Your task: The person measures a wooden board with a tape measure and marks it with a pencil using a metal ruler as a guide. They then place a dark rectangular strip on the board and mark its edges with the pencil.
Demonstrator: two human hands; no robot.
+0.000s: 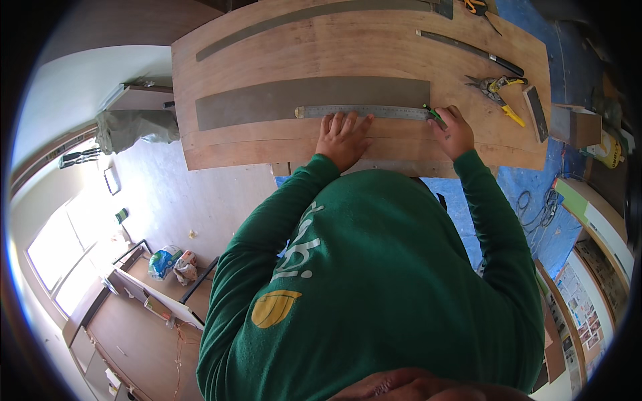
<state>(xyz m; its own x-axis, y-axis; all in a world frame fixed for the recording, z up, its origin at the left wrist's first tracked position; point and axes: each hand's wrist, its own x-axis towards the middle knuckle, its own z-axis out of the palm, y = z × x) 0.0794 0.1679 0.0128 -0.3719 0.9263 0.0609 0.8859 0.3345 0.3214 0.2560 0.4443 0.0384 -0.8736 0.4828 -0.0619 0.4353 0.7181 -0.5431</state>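
A flat grey-brown sheet strip (267, 100) lies lengthwise on the wooden tabletop (314, 50). Along its near edge rests a steel ruler (364, 110). My left hand (343, 140) is flat with fingers spread, their tips at the ruler's near edge. At the ruler's right end, near the strip's right edge, my right hand (455, 131) pinches a slim green pencil (436, 115), its tip leaning up and to the left. Whether the tip touches the strip is too small to tell.
Another long strip (301, 21) lies along the far side. To the right are a black-handled long tool (471, 50), yellow-handled snips (498, 93), a dark rectangular block (536, 113) and orange-handled scissors (483, 12). Blue sheeting (521, 180) covers the floor.
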